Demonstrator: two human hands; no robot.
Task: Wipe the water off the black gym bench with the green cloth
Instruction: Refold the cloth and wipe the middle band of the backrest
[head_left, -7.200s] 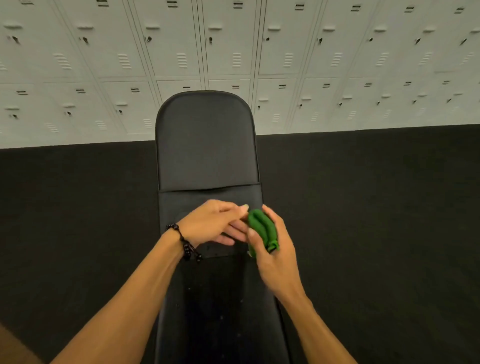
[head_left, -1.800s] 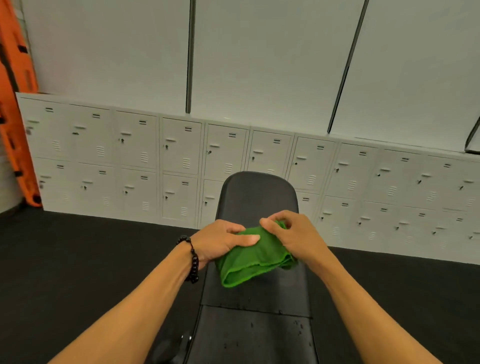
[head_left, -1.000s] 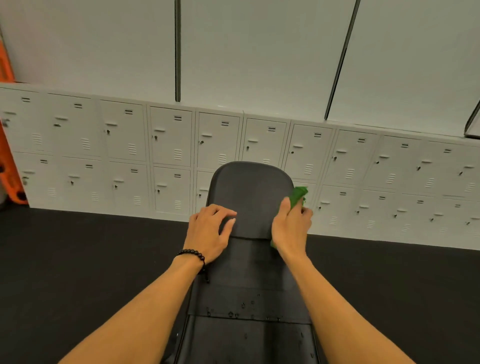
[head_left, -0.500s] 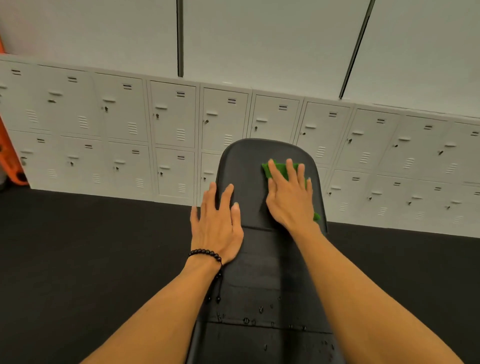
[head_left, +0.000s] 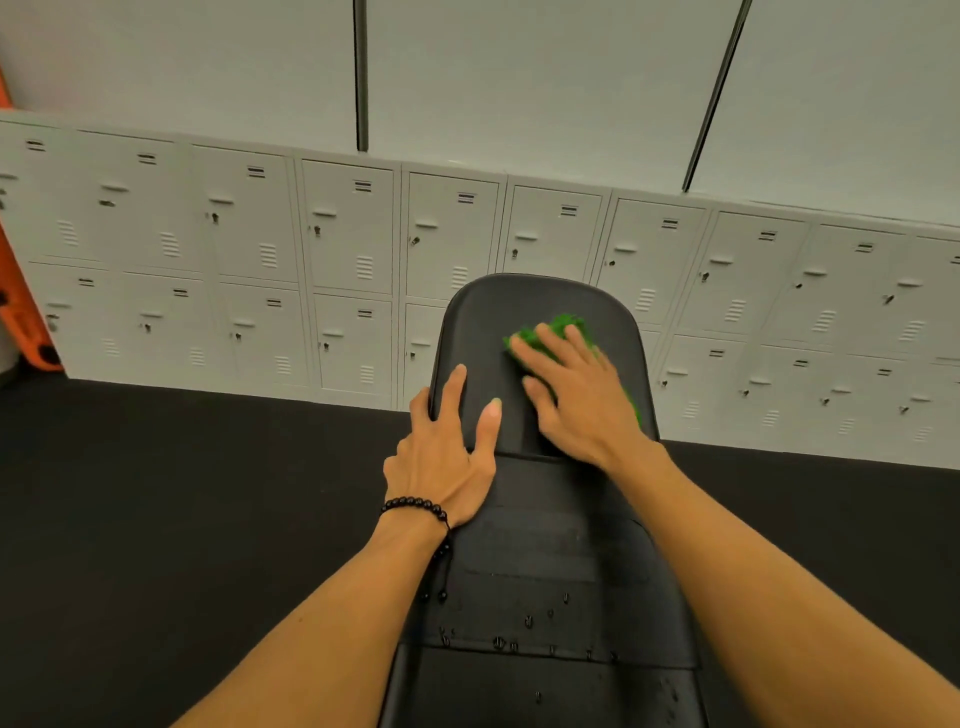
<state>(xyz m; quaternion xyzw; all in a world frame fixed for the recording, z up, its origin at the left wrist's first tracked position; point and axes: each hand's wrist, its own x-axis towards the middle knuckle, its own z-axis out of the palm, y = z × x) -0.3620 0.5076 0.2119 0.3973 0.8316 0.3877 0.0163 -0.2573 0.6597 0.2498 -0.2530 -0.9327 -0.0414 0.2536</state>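
The black gym bench (head_left: 545, 551) runs away from me down the middle of the head view. Water drops (head_left: 524, 631) bead on its near section, by a seam. My right hand (head_left: 576, 395) lies flat with straight fingers on the far pad, pressing the green cloth (head_left: 569, 325) against it; most of the cloth is hidden under the palm. My left hand (head_left: 447, 452), with a black bead bracelet at the wrist, rests flat on the bench's left edge, fingers spread.
A row of white lockers (head_left: 311, 270) stands against the wall behind the bench's far end. Black rubber floor (head_left: 182, 493) lies on both sides of the bench. An orange object (head_left: 21, 312) leans at the far left.
My right hand has shifted the cloth slightly toward the far right of the top pad. My left hand has slid to the bench's left edge.
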